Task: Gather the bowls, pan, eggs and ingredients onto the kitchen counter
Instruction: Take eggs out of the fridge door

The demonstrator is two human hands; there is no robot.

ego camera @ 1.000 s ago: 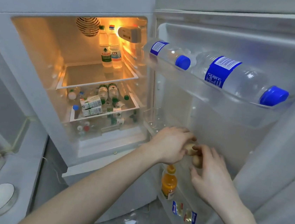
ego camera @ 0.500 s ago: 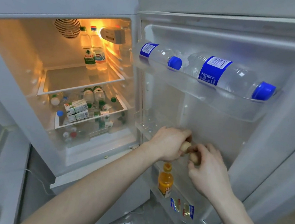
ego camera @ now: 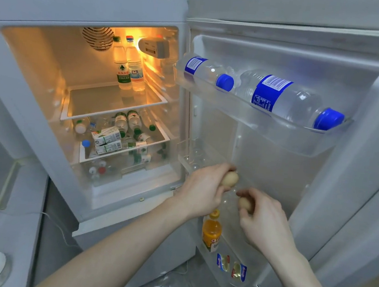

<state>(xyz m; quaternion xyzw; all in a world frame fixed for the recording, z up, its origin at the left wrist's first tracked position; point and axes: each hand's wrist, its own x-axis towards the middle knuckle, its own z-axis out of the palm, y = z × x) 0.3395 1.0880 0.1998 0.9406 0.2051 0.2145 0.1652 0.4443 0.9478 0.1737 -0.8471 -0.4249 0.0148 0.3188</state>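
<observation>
**White fridge, amber glow, blue caps**

The fridge (ego camera: pixel 86 4) is white, its inside lit amber at upper centre. Two clear door bottles (ego camera: pixel 288 100) at upper right carry blue caps and blue labels printed in white. The back bottles (ego camera: pixel 123 69) in the lit part have green and pale blue labels. On the lower shelf the cartons (ego camera: pixel 108 140) are white with green print. Both eggs (ego camera: pixel 230 179), at centre right, are tan. Below them the juice bottle (ego camera: pixel 211 232) is orange with a yellow cap. The sachets (ego camera: pixel 231 266) at lower right are blue, red and gold.
</observation>
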